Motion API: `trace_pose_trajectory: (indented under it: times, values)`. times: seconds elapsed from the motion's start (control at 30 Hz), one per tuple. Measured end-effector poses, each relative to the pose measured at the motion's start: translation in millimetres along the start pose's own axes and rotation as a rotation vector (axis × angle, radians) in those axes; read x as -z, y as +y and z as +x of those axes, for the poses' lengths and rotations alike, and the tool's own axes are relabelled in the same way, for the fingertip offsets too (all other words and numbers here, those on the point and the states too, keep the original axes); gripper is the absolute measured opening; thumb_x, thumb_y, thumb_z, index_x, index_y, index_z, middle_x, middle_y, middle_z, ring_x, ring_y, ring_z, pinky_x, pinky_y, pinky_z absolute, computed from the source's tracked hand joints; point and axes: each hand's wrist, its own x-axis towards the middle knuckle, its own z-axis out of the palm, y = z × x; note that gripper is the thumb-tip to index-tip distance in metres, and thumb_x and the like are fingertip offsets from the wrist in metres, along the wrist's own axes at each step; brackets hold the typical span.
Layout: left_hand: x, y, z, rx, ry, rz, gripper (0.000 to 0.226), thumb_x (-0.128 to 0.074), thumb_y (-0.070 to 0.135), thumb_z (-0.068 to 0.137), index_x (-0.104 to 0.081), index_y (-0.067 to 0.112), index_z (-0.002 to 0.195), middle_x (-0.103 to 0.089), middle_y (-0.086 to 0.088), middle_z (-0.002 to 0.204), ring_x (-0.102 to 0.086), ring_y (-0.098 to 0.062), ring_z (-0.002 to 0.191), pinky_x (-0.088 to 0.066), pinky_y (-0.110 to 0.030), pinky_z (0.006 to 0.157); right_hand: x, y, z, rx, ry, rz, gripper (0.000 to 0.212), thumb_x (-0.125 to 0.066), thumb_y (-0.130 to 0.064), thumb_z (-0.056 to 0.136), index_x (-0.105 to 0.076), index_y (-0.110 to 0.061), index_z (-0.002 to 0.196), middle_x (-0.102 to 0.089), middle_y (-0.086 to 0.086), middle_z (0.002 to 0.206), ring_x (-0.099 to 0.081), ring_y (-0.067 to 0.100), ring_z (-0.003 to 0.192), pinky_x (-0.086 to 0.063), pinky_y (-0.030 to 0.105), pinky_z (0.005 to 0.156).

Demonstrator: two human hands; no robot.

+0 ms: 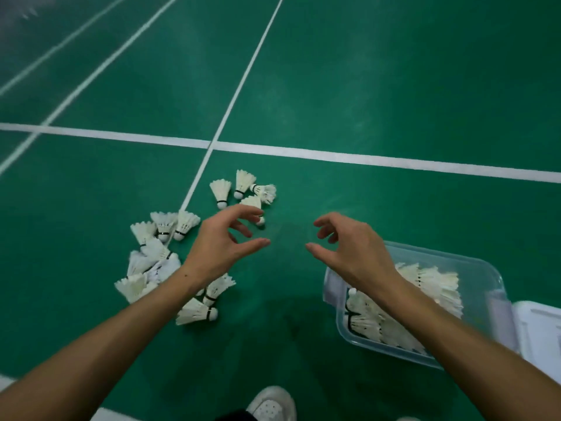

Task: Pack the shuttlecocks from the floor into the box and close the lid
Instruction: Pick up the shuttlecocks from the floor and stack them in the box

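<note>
shuttlecocks (158, 256): white, scattered on floor | box (491, 287): clear, part-filled, open | lid (540, 332): beside box

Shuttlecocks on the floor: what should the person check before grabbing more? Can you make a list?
1. Left hand empty, fingers spread: ok.
2. Right hand empty, fingers spread: ok.
3. Shuttlecocks on the green floor near the left hand: ok.
4. Clear box uncovered, ready to fill: ok.
5. Room left in the box: cannot tell, the right arm hides part of it.
6. White lid close beside the box: ok.
</note>
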Motion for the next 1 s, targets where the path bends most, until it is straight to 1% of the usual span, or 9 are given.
trace_pose_trajectory:
  times: [0.2, 0.33, 0.4, 0.5, 0.6, 0.73, 0.87, 0.93, 1.0]
  values:
    - [58, -75, -37, 0.075, 0.042, 0.061, 0.060, -0.091, 0.042, 0.073, -0.069, 0.032, 0.127, -0.071, 0.020, 0.114, -0.069, -0.010, 0.094, -0.059, -0.029, 0.072, -72, -63, 29, 0.143, -0.146, -0.046, 0.044, -0.075, -0.053, 0.089, -0.062, -0.031, 0.124, -0.072, -0.015, 0.107, -0.067, 0.012, 0.098, -0.057, 0.038, 0.083]
    - [82, -115, -58, 0.124, 0.047, 0.111, 0.062, -0.090, 0.050, 0.073, -0.067, 0.037, 0.128, -0.070, 0.020, 0.113, -0.067, -0.006, 0.093, -0.052, -0.024, 0.072, -117, -95, 42, 0.194, -0.255, -0.074, 0.045, -0.074, -0.052, 0.090, -0.061, -0.029, 0.127, -0.071, -0.013, 0.110, -0.066, 0.012, 0.102, -0.057, 0.038, 0.086]
    - [90, -131, -71, 0.167, 0.035, 0.134, 0.064, -0.088, 0.054, 0.071, -0.066, 0.038, 0.129, -0.069, 0.021, 0.112, -0.066, -0.005, 0.093, -0.056, -0.029, 0.074, -137, -105, 46, 0.216, -0.312, -0.102, 0.045, -0.073, -0.051, 0.092, -0.060, -0.029, 0.129, -0.071, -0.012, 0.113, -0.065, 0.013, 0.105, -0.057, 0.038, 0.087]
    - [94, -149, -88, 0.206, -0.056, 0.199, 0.068, -0.087, 0.061, 0.069, -0.064, 0.041, 0.130, -0.066, 0.022, 0.119, -0.066, -0.002, 0.093, -0.060, -0.038, 0.080, -164, -112, 48, 0.229, -0.378, -0.137, 0.045, -0.072, -0.049, 0.093, -0.058, -0.028, 0.130, -0.070, -0.008, 0.117, -0.064, 0.018, 0.109, -0.056, 0.041, 0.088]
    - [91, -154, -94, 0.187, -0.225, 0.325, 0.079, -0.086, 0.067, 0.068, -0.055, 0.048, 0.137, -0.052, 0.026, 0.137, -0.065, 0.000, 0.091, -0.060, -0.039, 0.082, -187, -112, 47, 0.229, -0.451, -0.168, 0.050, -0.073, -0.044, 0.092, -0.054, -0.028, 0.136, -0.066, -0.001, 0.126, -0.061, 0.023, 0.115, -0.056, 0.044, 0.090]
    - [71, -152, -90, 0.209, -0.396, 0.432, 0.104, -0.094, 0.053, 0.068, -0.033, 0.050, 0.152, -0.030, 0.017, 0.158, -0.067, -0.012, 0.099, -0.060, -0.042, 0.086, -210, -113, 40, 0.235, -0.493, -0.204, 0.057, -0.071, -0.029, 0.094, -0.044, -0.026, 0.145, -0.067, 0.006, 0.124, -0.061, 0.031, 0.113, -0.053, 0.043, 0.080]
    - [52, -154, -82, 0.247, -0.363, 0.374, 0.115, -0.097, 0.025, 0.072, -0.022, 0.049, 0.156, -0.009, 0.013, 0.167, -0.068, -0.020, 0.096, -0.060, -0.045, 0.088, -216, -112, 37, 0.252, -0.477, -0.230, 0.057, -0.063, -0.018, 0.098, -0.037, -0.026, 0.148, -0.071, 0.010, 0.113, -0.066, 0.036, 0.104, -0.056, 0.046, 0.074]
    - [49, -155, -74, 0.259, -0.377, 0.339, 0.115, -0.094, 0.017, 0.075, -0.021, 0.047, 0.159, -0.017, 0.011, 0.166, -0.066, -0.016, 0.091, -0.060, -0.044, 0.090, -214, -109, 37, 0.244, -0.469, -0.228, 0.056, -0.063, -0.019, 0.098, -0.037, -0.027, 0.147, -0.072, 0.009, 0.113, -0.068, 0.036, 0.103, -0.057, 0.047, 0.075]
    - [46, -156, -67, 0.266, -0.407, 0.354, 0.103, -0.089, 0.012, 0.081, -0.029, 0.041, 0.159, -0.036, 0.003, 0.158, -0.065, -0.016, 0.093, -0.057, -0.043, 0.093, -209, -104, 35, 0.228, -0.459, -0.221, 0.055, -0.063, -0.021, 0.098, -0.037, -0.028, 0.146, -0.072, 0.009, 0.113, -0.068, 0.036, 0.103, -0.057, 0.047, 0.075]
